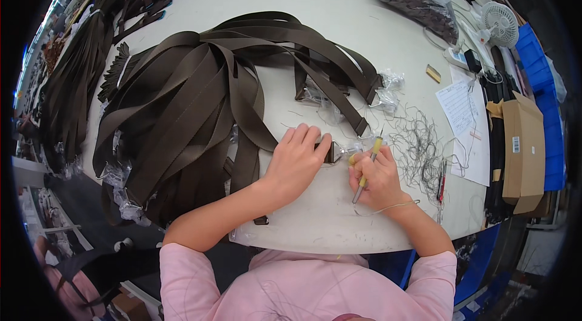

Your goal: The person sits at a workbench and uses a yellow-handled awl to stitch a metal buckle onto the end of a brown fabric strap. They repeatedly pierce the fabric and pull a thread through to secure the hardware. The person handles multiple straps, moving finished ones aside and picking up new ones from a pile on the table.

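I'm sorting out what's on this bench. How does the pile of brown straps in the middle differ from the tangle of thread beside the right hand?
The brown straps are wide, flat bands fanned in long loops; the thread tangle is hair-thin dark strands in a loose scribble. The straps cover much of the white table and hang over its near edge; the threads fill a small patch. The left hand presses on a strap end; the right hand, holding a yellow-handled tool, lies beside the threads. Both rest on the table.
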The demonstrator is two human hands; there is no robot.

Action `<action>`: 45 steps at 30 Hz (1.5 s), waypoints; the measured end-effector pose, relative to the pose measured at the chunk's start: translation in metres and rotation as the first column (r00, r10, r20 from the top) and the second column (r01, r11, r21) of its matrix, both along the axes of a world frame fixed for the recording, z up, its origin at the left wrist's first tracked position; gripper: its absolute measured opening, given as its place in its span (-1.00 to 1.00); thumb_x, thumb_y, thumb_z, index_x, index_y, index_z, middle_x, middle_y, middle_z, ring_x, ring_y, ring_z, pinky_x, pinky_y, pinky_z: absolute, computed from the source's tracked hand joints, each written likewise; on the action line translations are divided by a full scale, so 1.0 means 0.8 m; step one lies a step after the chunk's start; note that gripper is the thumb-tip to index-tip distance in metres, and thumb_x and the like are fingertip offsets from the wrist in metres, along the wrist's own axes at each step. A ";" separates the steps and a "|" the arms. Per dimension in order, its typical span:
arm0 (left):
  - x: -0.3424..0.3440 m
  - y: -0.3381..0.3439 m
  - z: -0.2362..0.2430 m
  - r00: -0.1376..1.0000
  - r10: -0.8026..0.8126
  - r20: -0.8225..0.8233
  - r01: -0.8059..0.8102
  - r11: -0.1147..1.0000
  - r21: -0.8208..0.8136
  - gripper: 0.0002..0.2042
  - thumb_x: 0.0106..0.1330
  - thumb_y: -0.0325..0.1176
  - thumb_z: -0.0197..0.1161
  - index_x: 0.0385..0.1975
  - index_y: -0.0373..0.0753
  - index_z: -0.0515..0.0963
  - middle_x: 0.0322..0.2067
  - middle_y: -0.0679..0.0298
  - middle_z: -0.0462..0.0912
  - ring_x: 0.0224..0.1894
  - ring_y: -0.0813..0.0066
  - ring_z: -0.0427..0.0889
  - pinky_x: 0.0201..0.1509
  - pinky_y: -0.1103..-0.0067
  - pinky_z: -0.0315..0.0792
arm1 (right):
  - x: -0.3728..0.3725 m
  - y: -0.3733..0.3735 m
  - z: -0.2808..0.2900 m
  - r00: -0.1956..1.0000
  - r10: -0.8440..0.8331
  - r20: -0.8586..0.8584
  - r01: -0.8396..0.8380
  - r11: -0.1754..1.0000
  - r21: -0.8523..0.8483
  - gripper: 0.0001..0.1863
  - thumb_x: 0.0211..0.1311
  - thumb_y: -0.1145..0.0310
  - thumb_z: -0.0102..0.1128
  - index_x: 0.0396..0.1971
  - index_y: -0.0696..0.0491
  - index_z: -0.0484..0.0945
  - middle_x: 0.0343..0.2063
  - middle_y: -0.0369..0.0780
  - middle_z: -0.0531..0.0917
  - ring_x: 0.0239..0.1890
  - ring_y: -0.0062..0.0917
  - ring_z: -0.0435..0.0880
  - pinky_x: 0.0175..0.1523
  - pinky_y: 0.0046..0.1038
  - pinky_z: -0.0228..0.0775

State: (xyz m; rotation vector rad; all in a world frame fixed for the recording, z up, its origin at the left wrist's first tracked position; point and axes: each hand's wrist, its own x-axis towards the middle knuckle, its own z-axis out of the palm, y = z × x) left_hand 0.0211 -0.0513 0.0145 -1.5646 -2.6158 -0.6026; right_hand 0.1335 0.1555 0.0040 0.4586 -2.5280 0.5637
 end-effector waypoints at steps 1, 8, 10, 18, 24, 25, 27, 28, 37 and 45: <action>0.004 0.007 0.004 0.992 0.000 -0.128 0.001 1.000 0.014 -0.55 0.24 -0.56 0.28 0.17 -0.25 0.54 0.06 0.09 0.58 -0.05 0.14 0.59 0.02 0.37 0.52 | 0.001 0.000 0.000 1.000 -0.016 0.017 0.016 1.000 0.001 -0.75 -0.03 0.60 0.35 -0.36 0.16 0.46 -0.52 -0.21 0.57 -0.41 -0.28 0.54 -0.09 -0.26 0.37; -0.014 0.008 -0.032 0.959 -0.130 0.252 0.049 0.951 0.305 -0.51 0.22 -0.66 0.26 0.20 -0.29 0.47 0.08 0.10 0.47 -0.03 0.27 0.54 0.10 0.43 0.52 | -0.005 0.000 -0.013 0.995 -0.091 0.028 0.089 0.994 0.063 -0.75 -0.05 0.61 0.33 -0.38 0.13 0.44 -0.42 -0.18 0.61 -0.39 -0.30 0.53 -0.07 -0.28 0.33; -0.027 0.003 -0.019 0.834 -0.150 0.532 -0.010 0.958 0.286 -0.55 0.23 -0.65 0.28 0.15 -0.30 0.47 0.06 0.12 0.47 -0.06 0.31 0.55 0.08 0.45 0.52 | -0.007 0.001 -0.015 0.995 -0.098 0.016 0.097 0.993 0.068 -0.75 -0.04 0.61 0.33 -0.39 0.10 0.43 -0.40 -0.19 0.62 -0.37 -0.31 0.54 -0.07 -0.28 0.32; -0.016 0.015 -0.015 0.879 -0.124 0.460 0.001 0.966 0.257 -0.70 0.18 -0.50 0.50 -0.16 -0.27 0.52 -0.04 0.22 0.47 -0.08 0.37 0.59 -0.02 0.44 0.55 | -0.036 0.002 0.002 0.992 -0.086 -0.088 0.090 0.995 0.048 -0.73 -0.01 0.57 0.39 -0.37 0.03 0.45 -0.35 -0.26 0.66 -0.27 -0.37 0.60 0.05 -0.25 0.31; -0.020 0.018 -0.024 0.800 -0.149 0.582 -0.063 0.943 0.327 -0.87 0.28 -0.52 0.42 -0.31 -0.33 0.57 -0.18 0.22 0.54 -0.22 0.39 0.66 -0.11 0.48 0.55 | -0.048 0.022 0.022 0.970 -0.083 -0.230 0.078 0.997 -0.028 -0.81 0.40 0.36 0.25 -0.07 0.08 0.56 -0.25 -0.22 0.68 -0.28 -0.32 0.60 0.19 -0.19 0.33; -0.024 0.016 -0.024 0.779 -0.148 0.610 -0.068 0.946 0.317 -0.89 0.31 -0.52 0.40 -0.30 -0.34 0.57 -0.19 0.21 0.55 -0.24 0.39 0.66 -0.12 0.49 0.56 | -0.046 0.027 0.024 0.967 -0.112 -0.229 0.082 0.987 -0.137 -0.77 0.48 0.27 0.16 -0.04 0.10 0.56 -0.24 -0.20 0.67 -0.28 -0.32 0.60 0.17 -0.20 0.36; -0.032 0.011 -0.022 0.733 -0.145 0.665 -0.080 0.952 0.295 -0.91 0.36 -0.51 0.36 -0.29 -0.35 0.58 -0.22 0.19 0.57 -0.29 0.39 0.67 -0.13 0.49 0.56 | -0.041 0.033 0.026 0.963 -0.166 -0.213 0.084 0.933 -0.349 -0.61 0.64 0.09 -0.04 0.01 0.13 0.56 -0.22 -0.16 0.66 -0.28 -0.33 0.60 0.13 -0.21 0.40; -0.035 0.010 -0.022 0.726 -0.142 0.673 -0.075 0.956 0.282 -0.92 0.38 -0.51 0.34 -0.29 -0.36 0.58 -0.22 0.18 0.58 -0.28 0.39 0.67 -0.13 0.49 0.56 | -0.035 0.024 0.040 0.978 -0.195 -0.079 0.135 0.871 -0.472 -0.40 0.70 -0.07 -0.31 -0.03 0.17 0.56 -0.24 -0.14 0.62 -0.26 -0.42 0.60 -0.02 -0.33 0.45; -0.044 0.009 -0.023 0.678 -0.143 0.722 -0.089 0.958 0.273 -0.90 0.43 -0.49 0.30 -0.27 -0.40 0.58 -0.26 0.16 0.62 -0.28 0.38 0.69 -0.11 0.50 0.57 | -0.034 -0.014 0.006 0.879 0.104 0.465 0.361 0.491 -0.793 -0.36 0.72 0.08 -0.26 -0.52 0.17 0.57 -0.51 -0.26 0.61 -0.57 -0.65 0.49 -0.39 -0.58 0.31; -0.041 0.009 -0.027 0.699 -0.128 0.703 -0.117 0.950 0.289 -0.91 0.41 -0.49 0.29 -0.28 -0.41 0.59 -0.28 0.15 0.63 -0.31 0.36 0.69 -0.15 0.50 0.57 | -0.042 -0.028 -0.010 0.891 -0.020 0.454 0.367 0.622 -0.692 -0.46 0.67 0.26 -0.08 -0.57 0.21 0.58 -0.58 -0.25 0.60 -0.53 -0.63 0.50 -0.37 -0.49 0.34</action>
